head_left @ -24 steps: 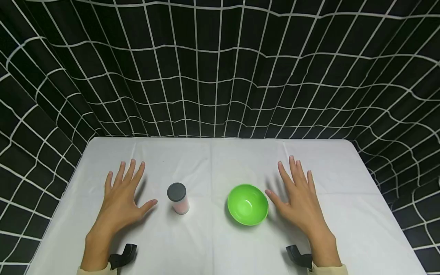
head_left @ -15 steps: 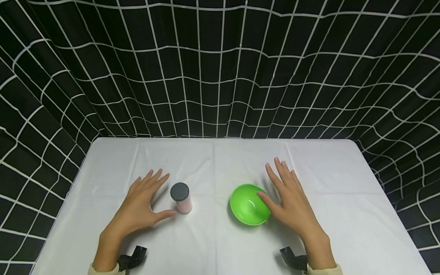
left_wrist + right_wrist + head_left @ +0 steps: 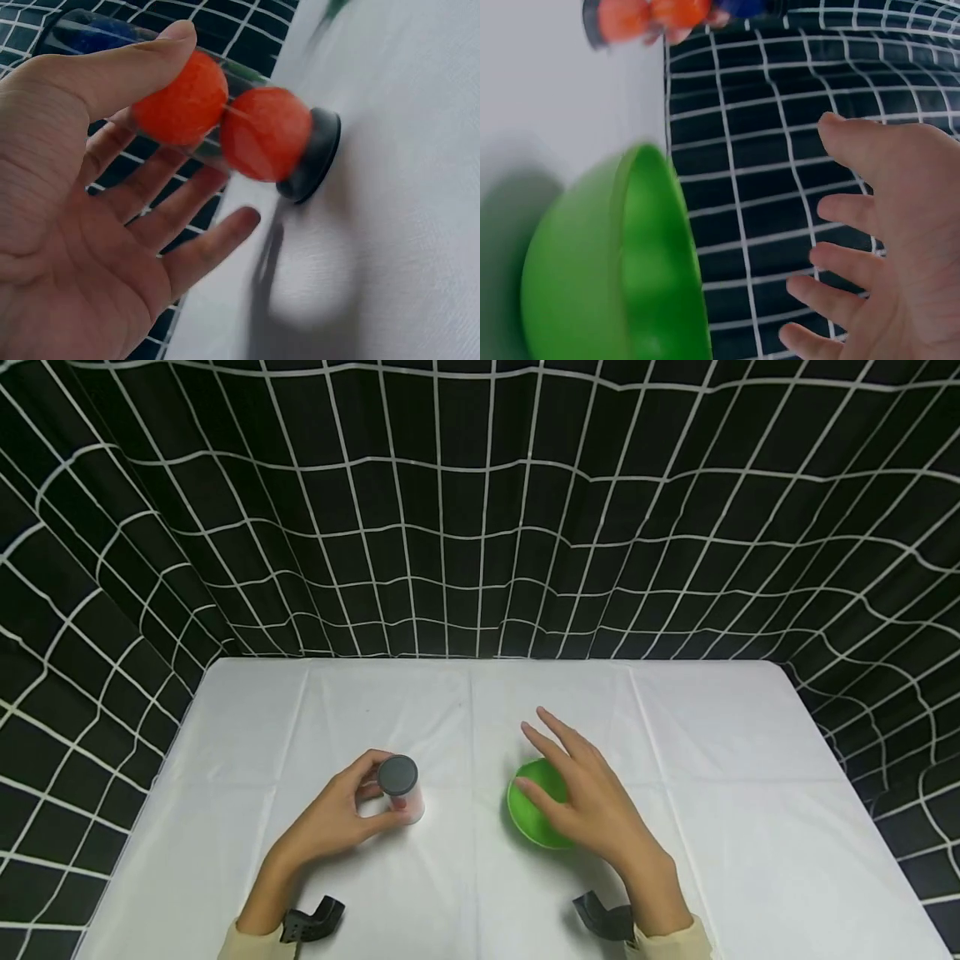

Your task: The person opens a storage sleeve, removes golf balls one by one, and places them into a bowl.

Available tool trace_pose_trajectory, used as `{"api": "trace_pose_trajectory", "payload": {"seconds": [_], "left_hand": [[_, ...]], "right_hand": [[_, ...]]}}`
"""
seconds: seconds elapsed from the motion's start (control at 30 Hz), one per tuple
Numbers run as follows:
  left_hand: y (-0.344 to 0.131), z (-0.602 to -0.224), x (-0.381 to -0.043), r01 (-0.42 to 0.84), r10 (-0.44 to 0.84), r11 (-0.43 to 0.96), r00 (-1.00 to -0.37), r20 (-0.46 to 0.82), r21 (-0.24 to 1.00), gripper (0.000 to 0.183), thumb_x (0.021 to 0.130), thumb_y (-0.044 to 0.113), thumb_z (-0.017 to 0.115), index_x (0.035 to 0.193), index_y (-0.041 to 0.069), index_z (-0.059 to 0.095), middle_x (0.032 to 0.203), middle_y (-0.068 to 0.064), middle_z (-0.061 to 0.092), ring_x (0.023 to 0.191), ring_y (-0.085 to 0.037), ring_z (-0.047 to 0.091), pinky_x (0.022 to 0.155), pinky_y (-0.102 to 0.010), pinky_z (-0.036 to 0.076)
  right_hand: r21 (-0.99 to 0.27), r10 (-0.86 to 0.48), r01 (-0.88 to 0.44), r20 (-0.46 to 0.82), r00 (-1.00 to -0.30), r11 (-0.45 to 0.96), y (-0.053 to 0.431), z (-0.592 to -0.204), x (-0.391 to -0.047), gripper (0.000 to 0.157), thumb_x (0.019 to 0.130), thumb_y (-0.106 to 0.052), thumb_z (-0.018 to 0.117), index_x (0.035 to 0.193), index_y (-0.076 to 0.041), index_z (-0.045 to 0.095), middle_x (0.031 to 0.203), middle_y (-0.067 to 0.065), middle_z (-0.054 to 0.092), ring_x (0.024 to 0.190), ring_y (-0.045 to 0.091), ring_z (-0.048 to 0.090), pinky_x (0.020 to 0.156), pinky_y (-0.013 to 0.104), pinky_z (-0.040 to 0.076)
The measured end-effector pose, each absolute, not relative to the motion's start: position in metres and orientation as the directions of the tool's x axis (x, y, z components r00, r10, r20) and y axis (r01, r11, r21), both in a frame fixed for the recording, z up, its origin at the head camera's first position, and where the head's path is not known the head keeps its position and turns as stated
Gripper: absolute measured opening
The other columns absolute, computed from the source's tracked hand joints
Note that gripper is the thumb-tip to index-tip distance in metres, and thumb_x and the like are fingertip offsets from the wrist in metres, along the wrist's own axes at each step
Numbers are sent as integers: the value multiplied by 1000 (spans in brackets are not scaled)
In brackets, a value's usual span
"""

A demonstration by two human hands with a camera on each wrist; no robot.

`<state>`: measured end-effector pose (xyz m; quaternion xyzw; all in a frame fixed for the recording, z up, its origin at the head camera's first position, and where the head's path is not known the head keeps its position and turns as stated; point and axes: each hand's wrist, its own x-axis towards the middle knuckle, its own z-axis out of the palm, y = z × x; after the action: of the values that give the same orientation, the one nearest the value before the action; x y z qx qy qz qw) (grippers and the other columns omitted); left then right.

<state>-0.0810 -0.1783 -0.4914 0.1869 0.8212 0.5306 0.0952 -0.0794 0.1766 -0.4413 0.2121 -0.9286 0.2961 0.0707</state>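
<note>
1. Nearer the middle of the head view than half a second earlier, the left hand and the right hand are now being held; left fingers formerly spread beside the container are being curled about it.

2. Just left of centre, in the lower half of the head view, the transparent container is being seen upright on the white cloth, its dark grey lid being turned towards the camera.

3. By the left hand the container is being grasped from its left side. In the left wrist view the thumb is being laid across the wall, while the little finger is being held clear.

4. Within the container, at the upper centre of the same view, two orange balls are being displayed side by side; blue contents are being partly hidden at upper left.

5. Right of centre in the head view, the green bowl is being partly covered by the right hand, which is being kept released, its fingers extended; in the right wrist view a gap is being shown between them.

6. Across the upper half of the head view, a dark curtain with white grid lines is being displayed.
</note>
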Motion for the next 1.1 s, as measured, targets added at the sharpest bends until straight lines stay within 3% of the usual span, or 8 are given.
{"api": "trace_pose_trajectory", "payload": {"seconds": [0.2, 0.43, 0.63, 0.9, 1.1], "left_hand": [[-178, -498, -81, 138, 432, 244, -901, 20, 960, 59, 88, 17, 88, 136, 21, 54, 124, -7, 66, 105, -16, 74, 97, -29, 60], [-174, -508, -84, 155, 429, 220, -902, 47, 963, 59, 88, 14, 88, 136, 16, 53, 131, -8, 67, 110, -12, 72, 100, -26, 58], [-174, -504, -87, 145, 421, 201, -906, 49, 969, 58, 88, 14, 88, 135, 17, 54, 125, -8, 67, 106, -17, 72, 101, -25, 57], [-172, -503, -89, 157, 419, 195, -906, 63, 968, 60, 87, 10, 88, 136, 15, 54, 139, -11, 66, 118, -12, 71, 103, -26, 58], [-166, -505, -84, 169, 410, 237, -910, 60, 957, 60, 85, 11, 89, 136, 19, 59, 126, -7, 70, 114, -12, 72, 106, -27, 57]], "right_hand": [[-605, -386, -392, 148, -911, 693, 150, -432, -83, 62, 102, -47, 68, 159, -28, 50, 173, -5, 35, 157, 32, 41, 122, 61, 41], [-653, -426, -383, 101, -899, 653, 128, -427, -85, 57, 104, -51, 63, 157, -32, 52, 169, -5, 43, 152, 25, 50, 114, 53, 51], [-689, -448, -385, 97, -889, 614, 119, -426, -86, 57, 104, -48, 65, 156, -31, 52, 166, -3, 46, 151, 25, 51, 120, 52, 46], [-656, -485, -451, 144, -862, 606, 115, -431, -88, 59, 102, -41, 70, 156, -24, 54, 164, 0, 48, 151, 25, 51, 121, 50, 46], [-654, -468, -441, 148, -871, 614, 119, -432, -82, 58, 101, -40, 71, 155, -24, 55, 163, 2, 50, 150, 25, 53, 119, 50, 48]]}}
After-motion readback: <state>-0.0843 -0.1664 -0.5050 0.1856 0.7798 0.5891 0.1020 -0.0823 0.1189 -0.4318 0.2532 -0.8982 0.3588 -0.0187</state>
